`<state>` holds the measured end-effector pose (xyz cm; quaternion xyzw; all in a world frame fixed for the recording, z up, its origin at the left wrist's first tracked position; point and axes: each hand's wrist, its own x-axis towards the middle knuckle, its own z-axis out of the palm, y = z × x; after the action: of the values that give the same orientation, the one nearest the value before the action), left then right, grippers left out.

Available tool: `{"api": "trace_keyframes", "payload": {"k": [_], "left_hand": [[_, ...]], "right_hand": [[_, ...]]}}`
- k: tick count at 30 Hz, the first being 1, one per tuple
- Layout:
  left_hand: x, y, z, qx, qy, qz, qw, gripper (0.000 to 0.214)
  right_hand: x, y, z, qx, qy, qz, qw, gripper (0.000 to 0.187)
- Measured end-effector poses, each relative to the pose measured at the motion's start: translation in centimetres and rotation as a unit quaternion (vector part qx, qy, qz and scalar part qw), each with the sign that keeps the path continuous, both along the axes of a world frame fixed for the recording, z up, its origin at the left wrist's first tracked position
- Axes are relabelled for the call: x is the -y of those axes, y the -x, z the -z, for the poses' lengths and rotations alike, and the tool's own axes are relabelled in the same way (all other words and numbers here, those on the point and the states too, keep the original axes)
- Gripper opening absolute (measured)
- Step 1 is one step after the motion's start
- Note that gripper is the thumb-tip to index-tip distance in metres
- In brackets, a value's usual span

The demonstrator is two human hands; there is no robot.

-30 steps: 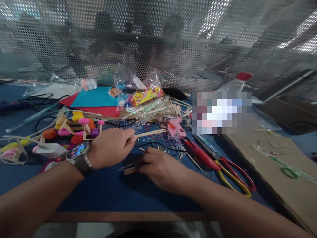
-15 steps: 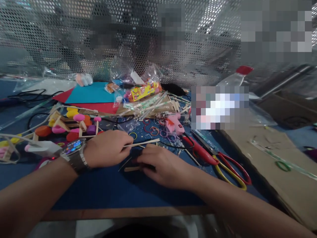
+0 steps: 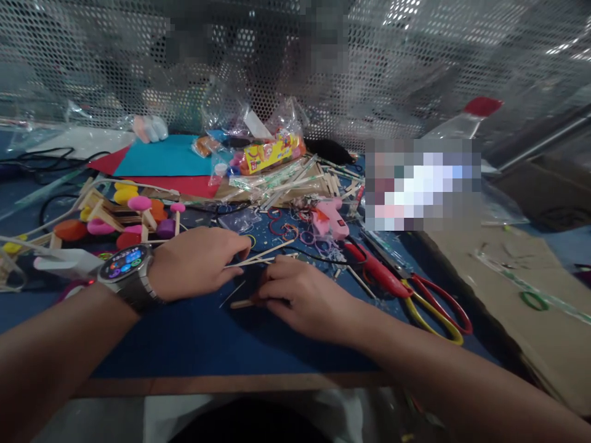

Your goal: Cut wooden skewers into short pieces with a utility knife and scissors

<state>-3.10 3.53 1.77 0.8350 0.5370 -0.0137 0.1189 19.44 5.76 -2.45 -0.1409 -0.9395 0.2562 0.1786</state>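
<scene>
My left hand, with a watch on its wrist, holds thin wooden sticks near the thumb. Its thumb and index finger are slightly apart, and the sticks point right in a narrow fan. Close beside it, my right hand is curled palm down over the table. A flat wooden craft stick pokes out to the left from under its fingers; the fingertips themselves are mostly hidden. A thin dark strand lies between the hands.
Right of my hands lie scissors with red and yellow handles and a pink glue gun. At left stands a stick model with coloured pompoms. Behind are coloured sheets, a yellow packet and loose sticks. Cardboard lies far right.
The sticks at my left hand have spread apart, and its thumb and index finger have parted a little. My right hand stays over the craft stick. The camera view has shifted slightly.
</scene>
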Motion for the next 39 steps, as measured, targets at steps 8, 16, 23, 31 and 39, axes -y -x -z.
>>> {"api": "trace_keyframes", "payload": {"k": [8, 16, 23, 31, 39], "left_hand": [[0.6, -0.1, -1.1, 0.027, 0.078, 0.054, 0.995, 0.008], [0.7, -0.4, -2.3, 0.033, 0.148, 0.101, 0.983, 0.015], [0.7, -0.6, -2.1, 0.023, 0.148, 0.102, 0.983, 0.007], [0.7, -0.4, -1.8, 0.039, 0.145, 0.107, 0.983, 0.013], [0.6, -0.5, -1.7, 0.047, 0.149, 0.108, 0.982, 0.015]], "right_hand": [[-0.1, 0.0, 0.4, 0.003, -0.004, 0.011, 1.000, 0.023], [0.0, 0.1, 0.6, 0.000, 0.006, 0.006, 1.000, 0.027], [0.0, -0.1, 0.2, 0.012, 0.008, -0.005, 1.000, 0.027], [-1.2, -1.2, -1.7, -0.004, 0.025, 0.039, 0.999, 0.029], [-0.9, -1.2, -1.7, 0.076, 0.039, -0.021, 0.996, 0.030]]}}
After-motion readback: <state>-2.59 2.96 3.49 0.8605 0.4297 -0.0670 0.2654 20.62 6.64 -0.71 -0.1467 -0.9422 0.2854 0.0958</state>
